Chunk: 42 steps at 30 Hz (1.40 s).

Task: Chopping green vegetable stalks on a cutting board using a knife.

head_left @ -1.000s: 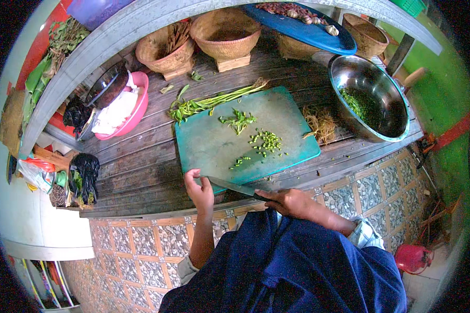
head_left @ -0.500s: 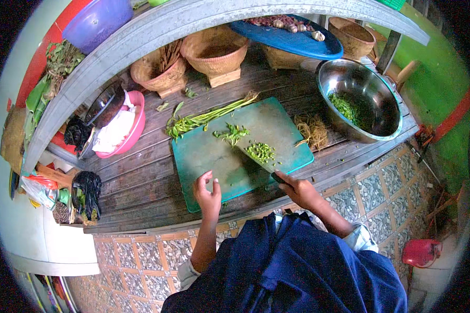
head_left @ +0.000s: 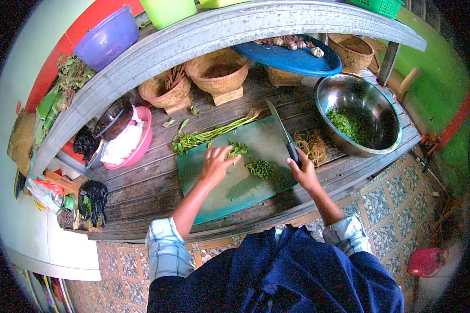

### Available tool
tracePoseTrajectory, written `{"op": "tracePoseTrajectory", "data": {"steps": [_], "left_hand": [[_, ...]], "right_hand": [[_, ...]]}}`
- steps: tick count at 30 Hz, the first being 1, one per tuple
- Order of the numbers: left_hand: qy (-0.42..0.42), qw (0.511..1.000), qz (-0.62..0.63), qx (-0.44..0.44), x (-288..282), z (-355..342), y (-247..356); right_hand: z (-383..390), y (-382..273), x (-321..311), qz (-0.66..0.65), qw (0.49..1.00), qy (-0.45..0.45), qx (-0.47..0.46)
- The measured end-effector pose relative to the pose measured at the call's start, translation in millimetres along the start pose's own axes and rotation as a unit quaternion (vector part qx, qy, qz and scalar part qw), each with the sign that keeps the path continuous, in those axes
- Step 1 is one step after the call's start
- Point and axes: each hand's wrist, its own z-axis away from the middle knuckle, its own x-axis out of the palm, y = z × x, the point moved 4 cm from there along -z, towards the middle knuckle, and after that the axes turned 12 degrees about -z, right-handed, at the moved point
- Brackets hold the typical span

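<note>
My right hand [head_left: 305, 171] is closed round the black handle of a knife [head_left: 280, 125], its blade pointing up and away over the right side of the green cutting board [head_left: 214, 201]. Over the board's left half, my left hand [head_left: 216, 164] has its fingers apart, close to a small heap of green leaves [head_left: 237, 149]; whether it touches them I cannot tell. Chopped green pieces [head_left: 260, 168] lie in a pile between my two hands. Long green stalks [head_left: 219, 128] rest along the board's far edge. Root trimmings [head_left: 312, 148] lie to the board's right.
A steel bowl [head_left: 368, 88] with chopped greens stands on the right of the wooden table [head_left: 136, 193]. Woven baskets [head_left: 216, 70] and a blue tray [head_left: 292, 65] with garlic sit behind, below a grey shelf edge [head_left: 203, 39]. A pink basin [head_left: 141, 143] is at left.
My right hand has lifted the knife away from the chopped pile, rightward, its blade now pointing away. My left hand has reached forward to the leaves. The whole view has shifted slightly.
</note>
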Motion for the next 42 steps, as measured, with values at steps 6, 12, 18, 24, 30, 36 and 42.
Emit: {"op": "tracePoseTrajectory", "data": {"steps": [6,12,18,24,30,36,42], "left_hand": [[-0.170,0.968,-0.068,0.171,32.0,-4.4,-7.7],[-0.184,0.958,-0.101,0.193,33.6,-11.1,-17.5],[-0.126,0.970,-0.064,0.197,43.7,-12.8,-28.3],[-0.089,0.974,-0.071,0.195,55.2,-11.0,-24.5],[-0.026,0.997,-0.004,0.079,55.9,-15.8,-13.4],[0.136,0.820,0.415,-0.371,51.1,49.4,-57.9],[-0.002,0.820,0.393,-0.416,-13.2,126.0,-62.7]], "right_hand": [[-12.4,30.4,0.3,0.084,0.996,0.028,-0.030],[-8.5,28.3,-3.1,0.040,0.999,0.025,-0.001],[-8.0,29.3,-5.3,0.073,0.997,0.015,-0.032],[-6.6,26.0,-3.4,0.050,0.999,0.010,-0.017],[-6.4,30.2,-7.2,0.061,0.998,0.022,-0.025],[-7.6,25.8,-1.7,0.079,0.996,0.016,-0.037],[-4.9,27.4,-5.4,0.086,0.996,0.026,-0.027]]}}
